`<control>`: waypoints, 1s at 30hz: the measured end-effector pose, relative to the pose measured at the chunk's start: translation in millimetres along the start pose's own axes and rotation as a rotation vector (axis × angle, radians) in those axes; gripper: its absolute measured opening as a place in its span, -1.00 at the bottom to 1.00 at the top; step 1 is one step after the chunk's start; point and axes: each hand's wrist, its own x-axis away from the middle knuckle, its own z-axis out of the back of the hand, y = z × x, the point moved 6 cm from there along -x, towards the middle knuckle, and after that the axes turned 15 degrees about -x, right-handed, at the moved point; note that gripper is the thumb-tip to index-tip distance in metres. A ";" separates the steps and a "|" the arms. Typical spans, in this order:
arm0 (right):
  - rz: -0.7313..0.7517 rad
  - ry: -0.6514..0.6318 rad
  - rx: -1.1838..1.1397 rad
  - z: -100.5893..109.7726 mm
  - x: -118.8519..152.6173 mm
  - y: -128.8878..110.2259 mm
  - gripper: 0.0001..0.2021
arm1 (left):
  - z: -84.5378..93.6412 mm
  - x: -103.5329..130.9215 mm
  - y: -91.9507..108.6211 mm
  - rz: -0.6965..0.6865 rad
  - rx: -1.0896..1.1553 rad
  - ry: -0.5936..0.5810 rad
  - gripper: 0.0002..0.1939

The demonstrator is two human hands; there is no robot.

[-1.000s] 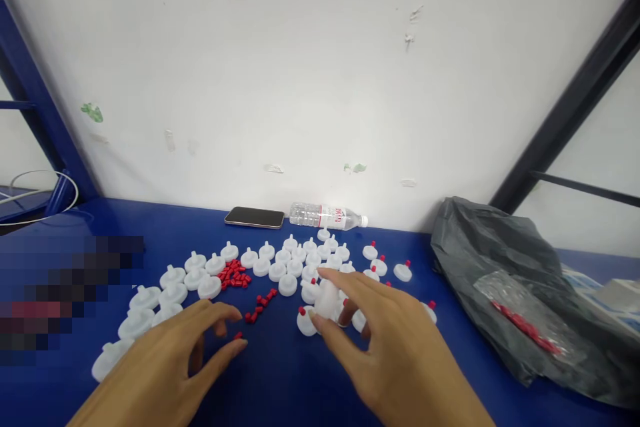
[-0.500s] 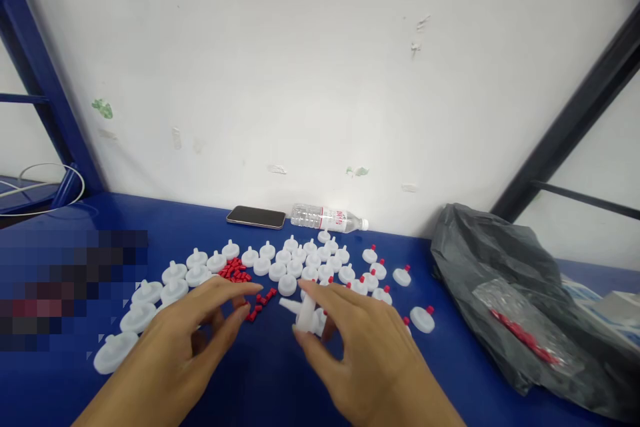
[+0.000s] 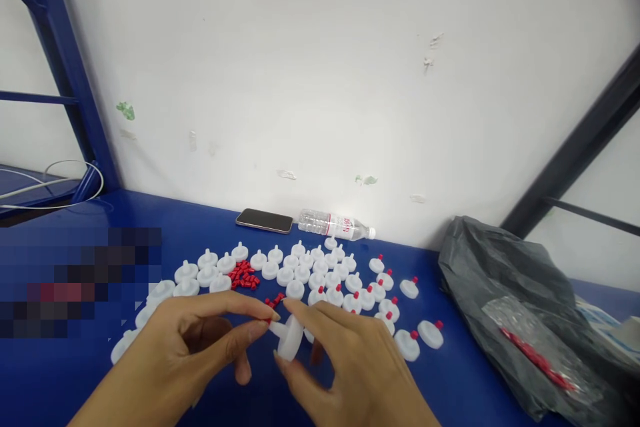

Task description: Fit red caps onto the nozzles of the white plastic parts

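Between the thumb and fingers of my right hand [image 3: 355, 353] is a white spouted cap [image 3: 291, 339], tilted so its spout points left. My left hand [image 3: 200, 347] is closed in a pinch at the spout's tip, where a bit of a small red cap shows between the fingertips; the rest of it is hidden. Beyond my hands lie loose red caps [image 3: 244, 275] in a small heap. Several white spouted caps [image 3: 285, 275] with bare tips stand around the heap. To the right sit others with red tips [image 3: 407, 345].
A phone [image 3: 265, 221] and a clear plastic bottle [image 3: 336, 224] lie along the wall at the back of the blue table [image 3: 165, 213]. A dark plastic bag [image 3: 480, 267] covers the right side, with a clear bag of red pieces [image 3: 543, 353] on it.
My hands have come together. The left fingertips have moved right to the spout of the white cap, which has turned in my right hand. The view has shifted slightly left.
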 end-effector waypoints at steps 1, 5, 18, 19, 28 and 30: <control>0.009 0.004 -0.003 -1.0 0.2 0.2 -0.48 | 0.2 0.0 -0.6 0.004 0.006 -0.002 -0.57; 0.042 0.001 -0.035 -4.6 -0.4 -0.1 -0.48 | 1.0 2.0 1.8 0.040 0.060 -0.082 -0.60; 0.202 0.080 0.026 8.0 -7.2 -40.0 -0.48 | -19.6 10.6 18.2 0.020 0.783 -0.643 -0.34; 0.194 0.074 0.015 7.1 -7.6 -40.0 -0.45 | -22.0 11.7 19.5 0.010 0.762 -0.665 -0.40; 0.193 0.052 -0.057 -13.5 -11.8 -34.5 -0.37 | -22.1 10.2 13.1 0.015 0.578 -0.481 -0.53; 0.201 0.033 -0.036 -13.7 -12.5 -35.9 -0.42 | -21.7 8.1 9.1 0.008 0.532 -0.464 -0.56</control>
